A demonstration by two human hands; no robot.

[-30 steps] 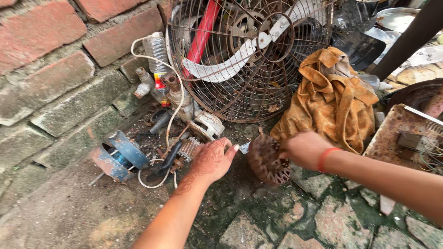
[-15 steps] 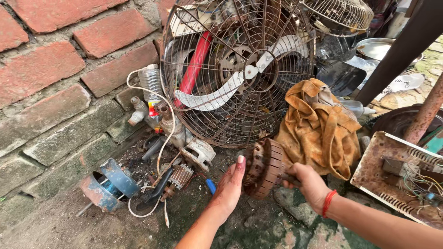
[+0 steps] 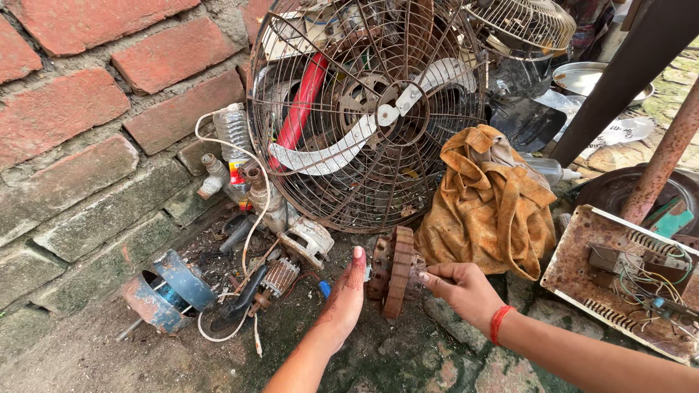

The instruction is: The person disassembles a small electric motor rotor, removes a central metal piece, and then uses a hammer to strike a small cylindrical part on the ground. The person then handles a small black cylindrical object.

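Observation:
A rusty round motor stator [image 3: 397,271] stands on edge on the ground in front of an old wire fan cage [image 3: 368,109]. My right hand [image 3: 460,291] holds its right side with the fingertips. My left hand [image 3: 344,298] is flat with its fingers straight, pressed against the stator's left side. A small blue-handled tool [image 3: 325,289] lies just left of my left hand. A copper-wound rotor [image 3: 278,276] and a pale motor housing [image 3: 309,241] lie nearby to the left.
A brick wall [image 3: 87,131] runs along the left. A blue motor cover [image 3: 164,291], white cable and bottles lie at its foot. A dirty yellow cloth [image 3: 495,200] is heaped at the right, beside a rusty metal tray with wiring [image 3: 626,280] and rusty poles [image 3: 659,167].
My right hand has tipped the stator up onto its edge and brought it toward the middle. My left hand has opened flat and come against the stator's left side. The view has shifted.

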